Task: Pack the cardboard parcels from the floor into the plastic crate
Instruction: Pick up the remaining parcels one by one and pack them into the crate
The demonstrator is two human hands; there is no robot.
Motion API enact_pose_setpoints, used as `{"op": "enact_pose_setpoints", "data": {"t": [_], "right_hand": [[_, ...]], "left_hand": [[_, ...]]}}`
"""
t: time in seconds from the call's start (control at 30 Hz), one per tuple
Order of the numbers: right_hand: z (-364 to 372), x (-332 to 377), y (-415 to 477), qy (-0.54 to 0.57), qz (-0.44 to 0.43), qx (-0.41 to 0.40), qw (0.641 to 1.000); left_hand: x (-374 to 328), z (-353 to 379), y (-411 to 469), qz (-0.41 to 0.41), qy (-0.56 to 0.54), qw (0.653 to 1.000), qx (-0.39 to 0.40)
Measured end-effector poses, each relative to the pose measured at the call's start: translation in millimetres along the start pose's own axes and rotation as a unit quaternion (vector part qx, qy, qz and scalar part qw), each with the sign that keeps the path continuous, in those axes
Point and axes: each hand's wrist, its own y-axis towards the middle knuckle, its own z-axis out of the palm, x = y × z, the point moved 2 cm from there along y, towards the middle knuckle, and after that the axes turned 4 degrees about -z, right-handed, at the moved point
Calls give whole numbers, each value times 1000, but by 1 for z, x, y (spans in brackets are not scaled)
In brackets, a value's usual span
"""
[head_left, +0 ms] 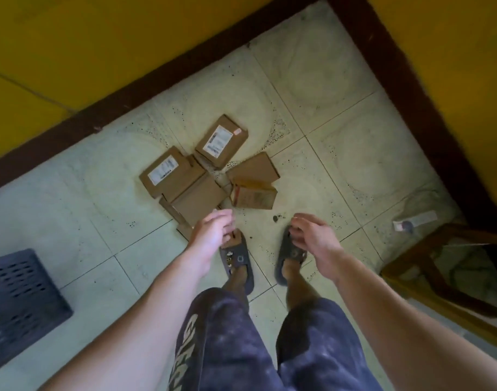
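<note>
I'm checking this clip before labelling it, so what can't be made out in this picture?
1. Dark perforated plastic crate: head view, cut off by the left edge; its inside is unseen.
2. Brown cardboard parcels: piled overlapping, the lowest hidden by upper ones and the left hand; count unsure.
3. White printed labels: print too small and blurred to read.
4. Small white packet by the wooden frame: too blurred to identify.

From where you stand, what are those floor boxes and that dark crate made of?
The parcels look like matte brown cardboard: folded edges, white paper labels. The crate seems dark moulded plastic, judging by its rows of slots.
</note>
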Motion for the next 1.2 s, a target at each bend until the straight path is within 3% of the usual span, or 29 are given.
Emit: {"op": "enact_pose_setpoints", "data": {"t": [0.27, 0.4, 0.57, 0.9, 1.2], "right_hand": [[8, -34, 189, -80, 35, 58, 995], [19, -60, 278, -141, 46, 84, 985], [36, -83, 362, -165, 50, 61, 983], [43, -77, 366, -55, 95, 62, 992], [24, -21, 254, -86, -2, 49, 995]], "left_hand": [[41, 53, 153, -74, -1, 996, -43], [61, 72, 232, -72, 51, 993, -80], [70, 79, 318, -74, 93, 986, -115], [73, 85, 337, -87, 103, 988, -79], [30, 70, 216, -39, -15, 996, -81]]}}
